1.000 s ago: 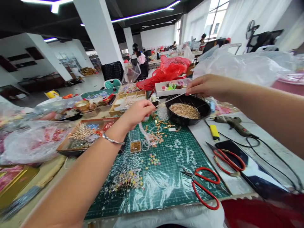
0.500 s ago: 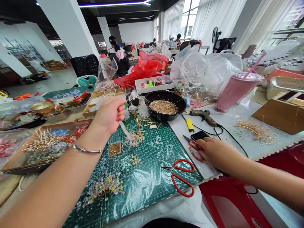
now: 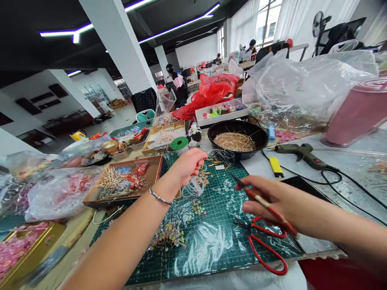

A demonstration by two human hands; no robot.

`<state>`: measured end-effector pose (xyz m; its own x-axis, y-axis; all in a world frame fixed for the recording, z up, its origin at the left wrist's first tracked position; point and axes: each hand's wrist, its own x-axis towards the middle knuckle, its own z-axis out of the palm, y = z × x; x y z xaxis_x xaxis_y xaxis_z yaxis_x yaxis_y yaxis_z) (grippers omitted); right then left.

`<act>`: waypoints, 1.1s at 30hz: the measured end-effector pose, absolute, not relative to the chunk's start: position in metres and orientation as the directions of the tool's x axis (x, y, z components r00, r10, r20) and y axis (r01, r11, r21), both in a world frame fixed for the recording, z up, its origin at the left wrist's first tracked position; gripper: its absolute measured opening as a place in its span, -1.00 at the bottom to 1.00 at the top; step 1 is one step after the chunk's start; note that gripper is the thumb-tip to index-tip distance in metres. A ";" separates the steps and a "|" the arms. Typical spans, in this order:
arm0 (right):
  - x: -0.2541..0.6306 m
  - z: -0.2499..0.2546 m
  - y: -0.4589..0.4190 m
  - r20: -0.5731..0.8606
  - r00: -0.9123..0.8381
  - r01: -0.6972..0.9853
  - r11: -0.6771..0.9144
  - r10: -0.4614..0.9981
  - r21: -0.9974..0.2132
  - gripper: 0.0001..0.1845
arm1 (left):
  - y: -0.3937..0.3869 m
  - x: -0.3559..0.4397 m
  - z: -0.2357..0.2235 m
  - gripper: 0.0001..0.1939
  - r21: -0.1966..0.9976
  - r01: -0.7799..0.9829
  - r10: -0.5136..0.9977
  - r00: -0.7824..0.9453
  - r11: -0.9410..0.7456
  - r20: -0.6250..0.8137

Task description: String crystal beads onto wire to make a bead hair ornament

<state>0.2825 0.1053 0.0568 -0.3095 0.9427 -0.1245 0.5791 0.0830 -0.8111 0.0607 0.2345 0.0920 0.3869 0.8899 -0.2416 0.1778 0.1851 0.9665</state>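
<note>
My left hand (image 3: 190, 166) is closed in a pinch over the far part of the green cutting mat (image 3: 211, 249). What its fingers hold is hidden; clear strands (image 3: 193, 187) show just below it. Near it stand a green spool (image 3: 179, 143) and thin silvery wires (image 3: 225, 155). My right hand (image 3: 269, 197) grips red-handled pliers (image 3: 264, 203), their dark tip pointing up and left above the mat. Beneath that hand lie red-handled scissors (image 3: 266, 241). Clear beads, small flower-like pieces (image 3: 198, 208) and a beaded spray (image 3: 169, 235) are scattered on the mat.
A black bowl (image 3: 261, 135) of gold wire pins stands beyond the mat. To the right are a glue gun (image 3: 305, 155) with its cord, a yellow lighter (image 3: 275, 166) and a pink drink cup (image 3: 353, 112). A cardboard tray (image 3: 155, 171) of beads sits left.
My right hand has lifted the pliers off the table and brought them left over the mat. The view has swung left; my left hand stays closed, and the green spool has come into clear view.
</note>
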 end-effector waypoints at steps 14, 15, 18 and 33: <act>0.233 0.047 0.164 -0.024 -0.309 0.609 0.179 0.951 -0.773 -0.47 | 0.232 0.071 0.090 -0.90 0.949 0.268 0.880 0.393 0.167 -0.266; 0.234 0.044 0.166 -0.018 -0.293 0.625 0.177 0.956 -0.760 -0.48 | 0.231 0.072 0.090 -0.90 0.948 0.283 0.883 0.395 0.147 -0.255; 0.237 0.040 0.169 -0.009 -0.268 0.658 0.176 0.963 -0.732 -0.50 | 0.229 0.075 0.090 -0.87 0.938 0.338 0.894 0.394 0.074 -0.213; 0.249 0.043 0.181 -0.014 -0.274 0.716 0.194 0.962 -0.670 -0.52 | 0.234 0.076 0.084 -0.84 0.861 0.480 0.883 0.462 -0.169 -0.084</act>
<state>0.2493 0.1811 0.0427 -0.2740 0.9616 -0.0139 0.7161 0.1943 -0.6705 0.0762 0.2338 0.0836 0.4622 0.8828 -0.0842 0.4802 -0.1694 0.8607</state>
